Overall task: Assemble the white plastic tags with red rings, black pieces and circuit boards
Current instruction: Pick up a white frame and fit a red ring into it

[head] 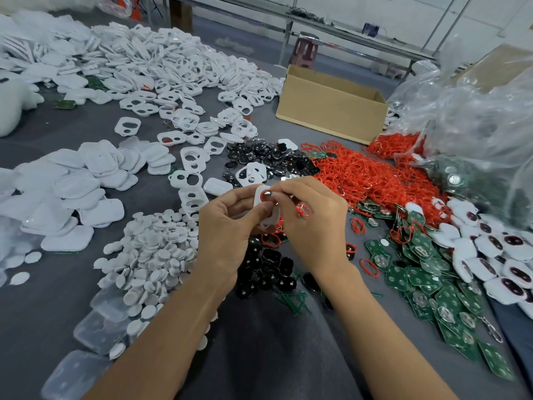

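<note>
Gripping the white tag (275, 216) edgewise in left hand (227, 226), pinching at its red ring (261, 196) with right hand (311, 223); seems light, stiff, slippery.

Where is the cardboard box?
Head view: the cardboard box sits far back on the right, behind the red rings pile, left of the clear plastic bag.
</note>
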Demonstrator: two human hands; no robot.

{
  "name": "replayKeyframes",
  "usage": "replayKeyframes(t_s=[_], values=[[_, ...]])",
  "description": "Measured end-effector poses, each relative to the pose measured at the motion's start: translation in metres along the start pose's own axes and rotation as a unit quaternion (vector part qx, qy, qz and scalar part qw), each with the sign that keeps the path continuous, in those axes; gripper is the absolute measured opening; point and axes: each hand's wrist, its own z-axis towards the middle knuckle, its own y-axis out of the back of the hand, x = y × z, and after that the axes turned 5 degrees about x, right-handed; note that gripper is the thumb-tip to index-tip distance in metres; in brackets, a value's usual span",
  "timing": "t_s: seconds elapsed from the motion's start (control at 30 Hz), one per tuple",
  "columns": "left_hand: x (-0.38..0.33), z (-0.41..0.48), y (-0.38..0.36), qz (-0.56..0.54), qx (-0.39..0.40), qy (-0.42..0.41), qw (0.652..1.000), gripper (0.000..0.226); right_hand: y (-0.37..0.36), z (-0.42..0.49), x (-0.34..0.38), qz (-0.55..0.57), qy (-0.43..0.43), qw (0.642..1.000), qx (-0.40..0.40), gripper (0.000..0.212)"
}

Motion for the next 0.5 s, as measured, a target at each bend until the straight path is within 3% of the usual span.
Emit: replayKeyframes(t_s=[0.1, 0.17, 0.27, 0.33, 0.4, 0.5], values=[[0.0, 0.001, 0.0, 0.01, 0.01, -0.009, 1.0, 0.023, 0.008, 0.008, -0.001, 0.099, -0.124, 0.986, 0.05, 0.017], [-0.001, 0.002, -0.001, 0.011, 0.023, -0.014, 1.0, 0.024, 0.015, 0.013, -0.004, 0.215, -0.215, 0.948, 0.098, 0.016], [-0.002, 0.002, -0.001, 0.018, 0.045, -0.022, 0.999, 0.025, 0.024, 0.016, -0.009, 0.353, -0.267, 0.88, 0.17, 0.018], [-0.002, 0.001, 0.0, 0.022, 0.061, -0.022, 0.998, 0.025, 0.028, 0.017, -0.011, 0.388, -0.285, 0.854, 0.199, 0.022], [-0.002, 0.001, 0.0, 0.026, 0.07, -0.022, 0.997, 0.025, 0.03, 0.018, -0.013, 0.39, -0.296, 0.849, 0.201, 0.022], [-0.002, 0.001, 0.0, 0.025, 0.073, -0.028, 0.997, 0.024, 0.028, 0.018, -0.012, 0.346, -0.28, 0.875, 0.191, 0.019]])
